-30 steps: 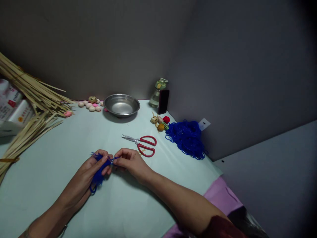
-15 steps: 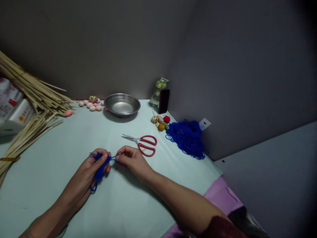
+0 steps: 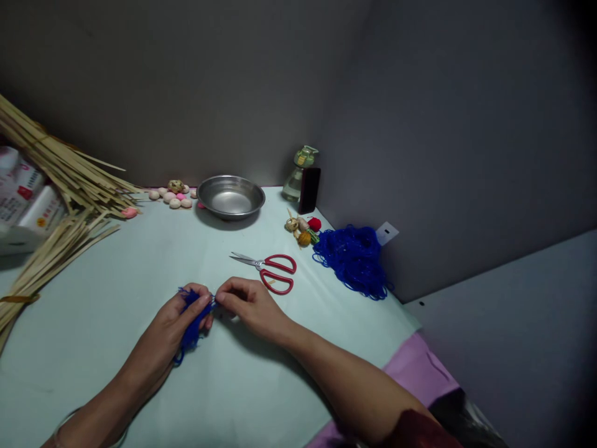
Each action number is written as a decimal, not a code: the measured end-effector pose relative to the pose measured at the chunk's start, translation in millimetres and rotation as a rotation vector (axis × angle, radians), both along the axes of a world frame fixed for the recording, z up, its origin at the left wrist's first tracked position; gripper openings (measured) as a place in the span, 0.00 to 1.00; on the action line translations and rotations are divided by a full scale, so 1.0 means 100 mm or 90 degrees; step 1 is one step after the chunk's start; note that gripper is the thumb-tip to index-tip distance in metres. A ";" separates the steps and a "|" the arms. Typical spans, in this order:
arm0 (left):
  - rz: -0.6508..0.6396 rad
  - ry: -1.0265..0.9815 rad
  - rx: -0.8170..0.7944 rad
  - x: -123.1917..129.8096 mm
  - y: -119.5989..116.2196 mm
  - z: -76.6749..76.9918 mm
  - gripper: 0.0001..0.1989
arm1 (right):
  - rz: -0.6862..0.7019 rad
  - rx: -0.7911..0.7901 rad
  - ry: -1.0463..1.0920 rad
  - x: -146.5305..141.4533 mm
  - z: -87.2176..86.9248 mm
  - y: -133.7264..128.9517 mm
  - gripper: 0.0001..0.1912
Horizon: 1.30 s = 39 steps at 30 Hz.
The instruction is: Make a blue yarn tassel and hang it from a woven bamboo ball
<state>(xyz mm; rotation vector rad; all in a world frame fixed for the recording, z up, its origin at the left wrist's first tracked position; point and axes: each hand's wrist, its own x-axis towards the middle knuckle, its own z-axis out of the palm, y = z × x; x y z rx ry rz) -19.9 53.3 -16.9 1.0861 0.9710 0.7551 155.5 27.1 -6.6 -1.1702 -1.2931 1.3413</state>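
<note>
My left hand (image 3: pixel 180 320) is closed round a bundle of blue yarn (image 3: pixel 190 333), its thumb pressed on top. Frayed ends stick out at the upper left, and a small loop hangs below the fingers. Close to its right side, my right hand (image 3: pixel 249 308) pinches a short blue strand that comes from the bundle. Just beyond my right hand lie scissors with red handles (image 3: pixel 278 264), their blades slightly apart and pointing left. A loose heap of blue yarn (image 3: pixel 352 258) rests at the table's right edge.
A metal bowl (image 3: pixel 231 198) stands at the back, beside pale and pink egg-shaped pieces (image 3: pixel 175 198). Dry straw strips (image 3: pixel 60 168) and white packages (image 3: pixel 30 202) are at the left. Near the back right corner are a bottle (image 3: pixel 293 180), a phone (image 3: pixel 309 191) and small coloured balls (image 3: pixel 304 238).
My left hand has shifted slightly right with the blue bundle. The gap to my right hand is smaller, and less of the strand shows between them.
</note>
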 end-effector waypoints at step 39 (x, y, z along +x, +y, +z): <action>-0.033 0.026 0.041 -0.03 0.03 -0.20 0.18 | -0.153 -0.142 0.312 0.15 0.14 0.11 0.19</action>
